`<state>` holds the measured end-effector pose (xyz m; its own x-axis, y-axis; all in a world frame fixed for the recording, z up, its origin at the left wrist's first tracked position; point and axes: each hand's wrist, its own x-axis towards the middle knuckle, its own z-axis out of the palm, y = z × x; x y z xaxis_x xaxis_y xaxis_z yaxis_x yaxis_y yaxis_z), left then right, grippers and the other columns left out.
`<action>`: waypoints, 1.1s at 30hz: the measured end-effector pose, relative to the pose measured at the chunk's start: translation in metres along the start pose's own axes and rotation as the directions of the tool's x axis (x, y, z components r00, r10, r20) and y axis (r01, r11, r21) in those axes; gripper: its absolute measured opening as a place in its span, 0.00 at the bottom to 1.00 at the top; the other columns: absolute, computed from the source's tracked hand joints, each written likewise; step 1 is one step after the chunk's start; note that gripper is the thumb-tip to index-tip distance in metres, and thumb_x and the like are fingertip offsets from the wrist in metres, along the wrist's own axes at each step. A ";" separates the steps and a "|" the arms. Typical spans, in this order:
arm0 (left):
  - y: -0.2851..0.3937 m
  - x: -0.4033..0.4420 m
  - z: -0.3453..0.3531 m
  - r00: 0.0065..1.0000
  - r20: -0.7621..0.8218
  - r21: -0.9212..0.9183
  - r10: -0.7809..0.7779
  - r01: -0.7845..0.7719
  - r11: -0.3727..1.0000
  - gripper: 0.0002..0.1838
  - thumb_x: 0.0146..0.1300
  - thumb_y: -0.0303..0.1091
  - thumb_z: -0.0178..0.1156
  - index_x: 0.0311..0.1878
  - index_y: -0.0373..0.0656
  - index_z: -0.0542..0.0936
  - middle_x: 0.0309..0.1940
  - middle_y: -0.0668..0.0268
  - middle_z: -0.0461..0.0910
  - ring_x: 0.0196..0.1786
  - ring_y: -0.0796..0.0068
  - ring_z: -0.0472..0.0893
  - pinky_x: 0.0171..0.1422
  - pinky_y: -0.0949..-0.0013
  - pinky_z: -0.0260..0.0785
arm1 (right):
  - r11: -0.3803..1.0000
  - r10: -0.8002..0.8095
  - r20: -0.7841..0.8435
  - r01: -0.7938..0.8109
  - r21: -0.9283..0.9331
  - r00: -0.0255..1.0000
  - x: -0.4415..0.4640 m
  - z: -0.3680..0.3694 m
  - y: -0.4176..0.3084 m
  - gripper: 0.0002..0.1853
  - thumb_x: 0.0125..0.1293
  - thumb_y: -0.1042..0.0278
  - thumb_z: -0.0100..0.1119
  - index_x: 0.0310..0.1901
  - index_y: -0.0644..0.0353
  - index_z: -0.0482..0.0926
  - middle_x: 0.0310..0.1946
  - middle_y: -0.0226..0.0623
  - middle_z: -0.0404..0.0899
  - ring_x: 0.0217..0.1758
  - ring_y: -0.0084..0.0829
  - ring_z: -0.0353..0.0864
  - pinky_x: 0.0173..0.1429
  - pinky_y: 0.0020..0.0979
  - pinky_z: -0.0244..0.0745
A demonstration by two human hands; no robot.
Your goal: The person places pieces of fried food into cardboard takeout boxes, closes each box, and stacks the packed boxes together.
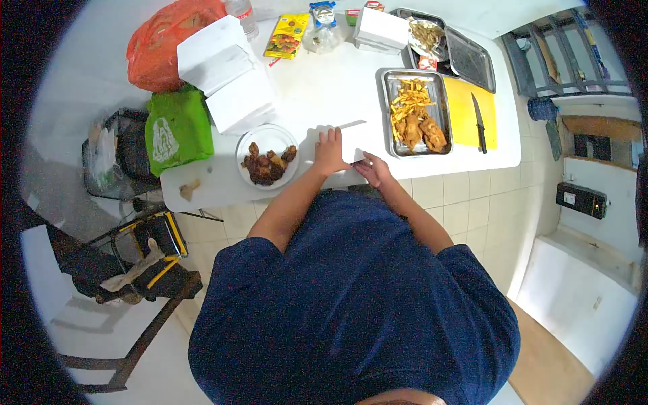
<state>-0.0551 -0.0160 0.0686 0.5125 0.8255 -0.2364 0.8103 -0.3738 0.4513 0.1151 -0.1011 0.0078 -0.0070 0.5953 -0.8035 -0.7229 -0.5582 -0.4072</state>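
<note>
Close to the table's front edge, a small white cardboard box (354,143) lies between my hands. It blends into the white tabletop, so its full outline is hard to make out. My left hand (330,152) grips its left side, fingers over the top and thumb toward the front. At its near right corner my right hand (372,169) is closed, with some fingertips hidden. Left of my hands, dark browned pieces of meat (263,169) sit on a white plate (240,148). To the right, a metal tray (387,101) holds fries (413,98) and fried chicken (432,135).
A knife (479,121) rests on a yellow cutting board (462,101). White boxes (239,101), a green bag (177,131) and an orange bag (165,44) stand at left. Behind are a yellow packet (287,36), another white box (381,29) and a second tray (472,59).
</note>
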 end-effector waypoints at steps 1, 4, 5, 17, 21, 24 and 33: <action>0.001 -0.001 -0.001 1.000 0.005 -0.004 -0.013 0.013 1.000 0.61 0.29 0.46 0.78 0.68 0.32 0.57 0.62 0.51 0.63 0.65 0.39 0.62 0.59 0.40 0.69 | 1.000 0.009 0.007 -0.009 0.007 1.000 -0.001 0.000 0.000 0.24 0.69 0.65 0.53 0.60 0.70 0.63 0.52 0.50 0.67 0.57 0.46 0.72 0.64 0.43 0.69; 0.002 -0.002 -0.002 0.999 0.019 -0.021 -0.037 0.037 0.999 0.60 0.29 0.46 0.78 0.68 0.32 0.58 0.62 0.52 0.63 0.65 0.39 0.61 0.61 0.40 0.68 | 0.999 0.027 0.007 -0.027 0.019 1.000 -0.008 0.008 -0.004 0.25 0.68 0.64 0.55 0.61 0.69 0.63 0.53 0.49 0.66 0.57 0.46 0.71 0.64 0.43 0.69; 0.002 -0.001 -0.002 0.999 0.024 -0.027 -0.041 0.042 0.999 0.60 0.29 0.46 0.78 0.68 0.33 0.58 0.62 0.52 0.63 0.65 0.39 0.61 0.61 0.41 0.67 | 0.999 0.027 -0.009 -0.027 0.018 1.000 -0.013 0.011 -0.006 0.25 0.68 0.64 0.56 0.61 0.68 0.63 0.53 0.49 0.66 0.57 0.46 0.71 0.64 0.43 0.69; 0.006 -0.002 -0.002 0.996 0.032 -0.017 -0.078 0.079 0.997 0.61 0.27 0.48 0.77 0.68 0.34 0.59 0.61 0.53 0.64 0.65 0.40 0.62 0.62 0.40 0.66 | 0.999 0.044 -0.003 -0.044 0.029 0.999 -0.018 0.012 -0.013 0.31 0.67 0.61 0.57 0.65 0.66 0.59 0.56 0.56 0.64 0.60 0.47 0.69 0.66 0.43 0.66; 0.005 -0.002 -0.001 0.995 0.040 -0.011 -0.088 0.088 0.996 0.62 0.27 0.49 0.77 0.68 0.33 0.59 0.61 0.53 0.65 0.64 0.42 0.63 0.62 0.41 0.65 | 0.996 0.081 0.016 -0.080 -0.040 0.997 -0.003 -0.001 -0.012 0.31 0.67 0.61 0.56 0.66 0.66 0.57 0.57 0.57 0.63 0.62 0.50 0.67 0.70 0.44 0.63; 0.007 -0.003 -0.003 0.995 0.052 0.009 -0.088 0.088 0.996 0.62 0.27 0.50 0.77 0.68 0.32 0.58 0.60 0.52 0.65 0.62 0.43 0.64 0.62 0.42 0.64 | 0.997 0.052 0.019 -0.053 0.051 0.998 -0.007 0.003 -0.011 0.32 0.67 0.62 0.56 0.67 0.66 0.56 0.58 0.58 0.61 0.62 0.52 0.67 0.70 0.45 0.62; 0.021 -0.007 0.012 0.994 -0.069 0.089 -0.081 0.087 0.992 0.62 0.30 0.51 0.76 0.69 0.34 0.57 0.57 0.49 0.66 0.60 0.49 0.66 0.60 0.46 0.64 | 0.989 0.125 0.070 -0.130 0.071 0.990 -0.007 -0.002 -0.010 0.40 0.64 0.59 0.59 0.69 0.63 0.46 0.58 0.59 0.62 0.62 0.53 0.68 0.68 0.46 0.66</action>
<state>-0.0379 -0.0351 0.0694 0.4248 0.8800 -0.2125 0.8738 -0.3371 0.3506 0.1239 -0.1007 0.0162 -0.1458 0.5596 -0.8159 -0.7631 -0.5884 -0.2672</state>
